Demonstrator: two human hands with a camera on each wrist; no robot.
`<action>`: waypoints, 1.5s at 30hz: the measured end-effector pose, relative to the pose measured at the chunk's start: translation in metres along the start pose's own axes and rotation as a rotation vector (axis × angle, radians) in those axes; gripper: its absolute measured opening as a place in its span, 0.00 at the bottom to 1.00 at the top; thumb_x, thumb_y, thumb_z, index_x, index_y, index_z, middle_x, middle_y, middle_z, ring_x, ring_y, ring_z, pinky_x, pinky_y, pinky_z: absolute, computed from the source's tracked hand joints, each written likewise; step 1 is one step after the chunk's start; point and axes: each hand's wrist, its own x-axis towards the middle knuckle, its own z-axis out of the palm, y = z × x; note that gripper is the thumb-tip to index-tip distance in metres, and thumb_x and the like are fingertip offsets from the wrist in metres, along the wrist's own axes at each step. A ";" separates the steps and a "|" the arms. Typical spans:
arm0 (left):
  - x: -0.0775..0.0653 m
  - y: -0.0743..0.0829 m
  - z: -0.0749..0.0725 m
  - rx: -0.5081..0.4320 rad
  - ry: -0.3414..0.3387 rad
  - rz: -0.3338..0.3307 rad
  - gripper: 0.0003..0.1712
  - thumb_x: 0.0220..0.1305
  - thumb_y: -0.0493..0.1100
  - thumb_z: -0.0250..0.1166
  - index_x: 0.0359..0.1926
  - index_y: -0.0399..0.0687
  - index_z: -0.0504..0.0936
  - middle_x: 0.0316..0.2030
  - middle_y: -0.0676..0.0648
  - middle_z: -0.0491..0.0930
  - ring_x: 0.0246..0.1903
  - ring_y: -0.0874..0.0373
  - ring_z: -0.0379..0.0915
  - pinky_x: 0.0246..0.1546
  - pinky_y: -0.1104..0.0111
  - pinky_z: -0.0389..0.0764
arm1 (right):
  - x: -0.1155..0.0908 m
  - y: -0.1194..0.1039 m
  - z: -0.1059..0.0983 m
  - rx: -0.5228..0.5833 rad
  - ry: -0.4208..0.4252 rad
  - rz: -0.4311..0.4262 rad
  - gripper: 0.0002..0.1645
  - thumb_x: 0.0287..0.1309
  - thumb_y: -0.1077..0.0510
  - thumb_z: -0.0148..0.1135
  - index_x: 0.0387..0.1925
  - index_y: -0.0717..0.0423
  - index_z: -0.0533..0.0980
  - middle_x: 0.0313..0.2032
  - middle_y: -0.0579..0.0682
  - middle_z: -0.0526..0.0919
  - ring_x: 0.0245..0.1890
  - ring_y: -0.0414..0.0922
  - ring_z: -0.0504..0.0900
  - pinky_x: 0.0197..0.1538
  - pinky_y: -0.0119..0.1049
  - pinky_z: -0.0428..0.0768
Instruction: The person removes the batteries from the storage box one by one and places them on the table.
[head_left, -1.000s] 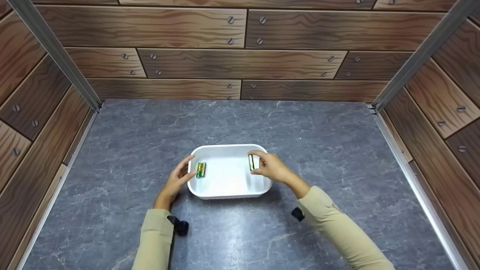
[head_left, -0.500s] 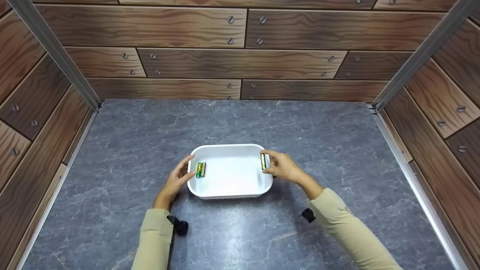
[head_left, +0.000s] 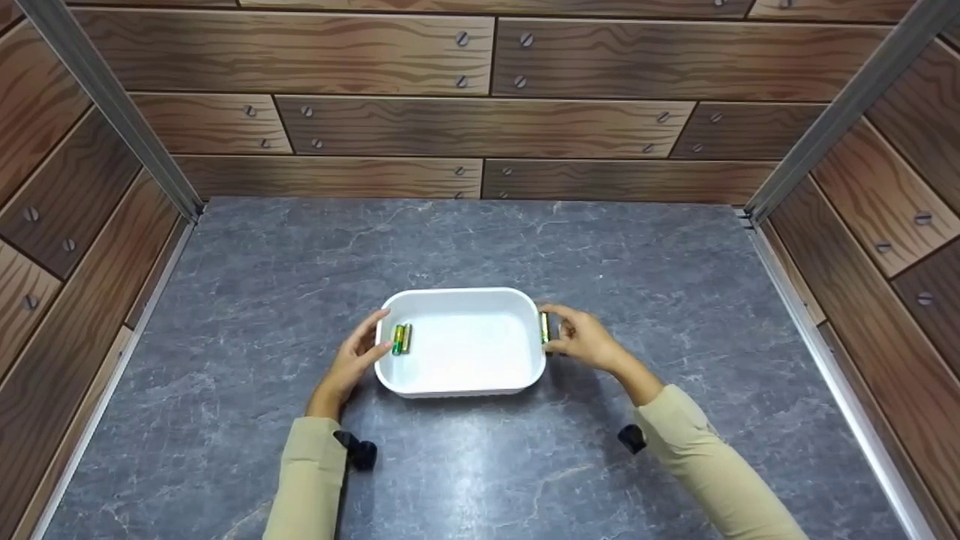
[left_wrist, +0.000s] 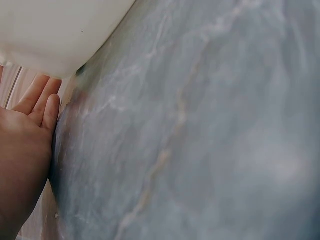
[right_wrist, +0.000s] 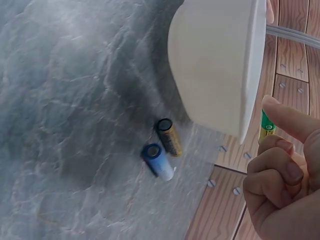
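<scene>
Green and yellow, the battery point(right_wrist: 267, 123) I watch is pinched by fingers of the right hand point(head_left: 591, 343), its long axis running twelve to six just beyond the three-o'clock end of the white box point(head_left: 465, 349), while the farther left hand point(head_left: 356, 358) touches the nine-o'clock end, fingers relaxed.

Perhaps a lab booth point(head_left: 859, 225), plank-print panels point(head_left: 480, 125), metal corner posts point(head_left: 840, 109), marbled tabletop point(head_left: 472, 247)

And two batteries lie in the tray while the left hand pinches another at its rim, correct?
Wrong hand: the head view shows the right hand pinching that battery at the rim of the tray. Two batteries do lie inside.
</scene>
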 end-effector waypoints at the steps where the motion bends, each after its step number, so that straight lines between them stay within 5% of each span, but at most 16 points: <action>1: 0.000 0.000 0.000 0.002 0.001 0.001 0.34 0.65 0.33 0.59 0.71 0.42 0.62 0.69 0.36 0.64 0.66 0.46 0.65 0.54 0.80 0.70 | -0.001 0.002 0.000 0.000 0.007 -0.006 0.36 0.50 0.65 0.70 0.61 0.67 0.69 0.14 0.42 0.66 0.15 0.34 0.64 0.23 0.26 0.64; 16: 0.000 -0.001 -0.001 -0.002 -0.003 0.008 0.34 0.65 0.33 0.60 0.71 0.42 0.62 0.69 0.35 0.64 0.66 0.44 0.64 0.54 0.80 0.70 | -0.006 0.025 -0.003 0.010 0.022 0.045 0.35 0.49 0.68 0.69 0.61 0.69 0.69 0.14 0.40 0.63 0.16 0.34 0.61 0.22 0.26 0.62; 45: 0.000 -0.001 0.000 0.010 0.006 0.020 0.34 0.64 0.33 0.61 0.70 0.41 0.63 0.69 0.36 0.64 0.62 0.60 0.67 0.57 0.80 0.67 | -0.004 0.063 0.000 -0.054 0.017 0.229 0.35 0.51 0.66 0.68 0.62 0.65 0.68 0.17 0.44 0.69 0.16 0.37 0.65 0.23 0.30 0.65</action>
